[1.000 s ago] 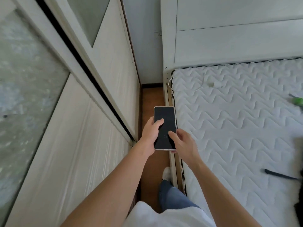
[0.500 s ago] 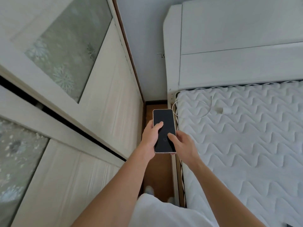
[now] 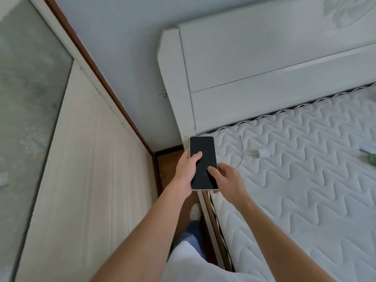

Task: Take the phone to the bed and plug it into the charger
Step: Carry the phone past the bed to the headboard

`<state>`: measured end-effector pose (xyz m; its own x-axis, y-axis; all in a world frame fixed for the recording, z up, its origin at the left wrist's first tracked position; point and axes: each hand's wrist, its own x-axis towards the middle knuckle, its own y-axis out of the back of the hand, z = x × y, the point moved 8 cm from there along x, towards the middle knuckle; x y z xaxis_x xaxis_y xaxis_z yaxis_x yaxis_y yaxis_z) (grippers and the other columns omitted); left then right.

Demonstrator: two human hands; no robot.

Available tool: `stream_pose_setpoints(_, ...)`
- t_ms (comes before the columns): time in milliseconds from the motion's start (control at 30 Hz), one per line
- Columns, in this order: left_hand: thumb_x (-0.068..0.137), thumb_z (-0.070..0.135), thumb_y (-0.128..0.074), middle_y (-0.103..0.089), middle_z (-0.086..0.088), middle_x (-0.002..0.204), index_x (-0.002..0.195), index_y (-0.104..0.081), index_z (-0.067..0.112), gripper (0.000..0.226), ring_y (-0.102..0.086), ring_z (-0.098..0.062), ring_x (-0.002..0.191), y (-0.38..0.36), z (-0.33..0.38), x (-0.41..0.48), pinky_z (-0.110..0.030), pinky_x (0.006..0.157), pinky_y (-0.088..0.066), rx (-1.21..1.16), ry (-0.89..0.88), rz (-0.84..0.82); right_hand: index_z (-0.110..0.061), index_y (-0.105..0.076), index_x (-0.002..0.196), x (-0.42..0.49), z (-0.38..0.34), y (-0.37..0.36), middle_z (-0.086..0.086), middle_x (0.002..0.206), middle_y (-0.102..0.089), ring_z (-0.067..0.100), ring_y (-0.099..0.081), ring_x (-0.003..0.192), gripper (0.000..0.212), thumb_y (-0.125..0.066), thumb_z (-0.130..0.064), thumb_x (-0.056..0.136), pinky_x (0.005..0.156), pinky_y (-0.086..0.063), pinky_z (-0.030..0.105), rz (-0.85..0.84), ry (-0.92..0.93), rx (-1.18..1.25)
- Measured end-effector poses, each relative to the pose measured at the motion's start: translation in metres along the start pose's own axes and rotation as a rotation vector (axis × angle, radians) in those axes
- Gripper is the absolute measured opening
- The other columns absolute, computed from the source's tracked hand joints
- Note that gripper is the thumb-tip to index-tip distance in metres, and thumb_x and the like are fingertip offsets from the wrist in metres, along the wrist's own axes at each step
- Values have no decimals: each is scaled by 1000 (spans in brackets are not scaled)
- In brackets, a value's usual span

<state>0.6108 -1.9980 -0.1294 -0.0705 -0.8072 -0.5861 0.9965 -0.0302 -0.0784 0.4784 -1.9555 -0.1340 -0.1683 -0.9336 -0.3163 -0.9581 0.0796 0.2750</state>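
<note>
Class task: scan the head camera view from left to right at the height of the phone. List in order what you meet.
Wardrobe door → left hand → phone → right hand → white charger cable → charger plug → green object at the right edge, all the last three on the mattress.

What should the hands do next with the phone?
Probably the right hand should let go and reach for the thin white charger cable on the quilted white mattress, because the black-screened phone is unplugged and the left hand already holds it.
</note>
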Motion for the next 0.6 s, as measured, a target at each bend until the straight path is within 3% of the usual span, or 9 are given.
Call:
stream_pose_setpoints(200, 99, 33, -58, -71, -7, 112, 118, -63, 32, 20, -70, -29, 100, -27, 58, 82, -53, 88, -60, 141, 20, -155, -14, -63, 85, 72, -24, 14, 7, 77, -69, 12, -66, 59, 29, -53, -40, 96, 48, -53, 24, 162, -71, -29)
stream_pose_setpoints(433, 96, 38, -60, -72, -9, 113, 120, -62, 32, 25, -71, -32, 101, -97, 84, 139, -57, 87, -60, 311, 48, -379, -25, -54, 67, 96, -25, 64, -2, 57, -60, 13, -62, 46, 31, -55, -37, 95, 51, -51, 28, 387, -162, 57)
stream_pose_setpoints(500, 96, 35, -60, -73, -11, 110, 112, -65, 31, 17, -72, -33, 99, -121, 77, 143, -58, 86, -60, 342, 78, -432, -23, -56, 68, 89, -15, 81, -2, 53, -59, 13, -61, 46, 30, -55, -36, 95, 54, -52, 29, 458, -204, 98)
stream_pose_setpoints(600, 93, 34, -63, -73, -17, 110, 100, -67, 26, 11, -71, -39, 101, -156, 59, 138, -63, 87, -57, 406, 119, -506, -23, -58, 70, 71, 3, 107, -4, 50, -58, 9, -57, 44, 28, -55, -34, 95, 50, -47, 19, 564, -251, 150)
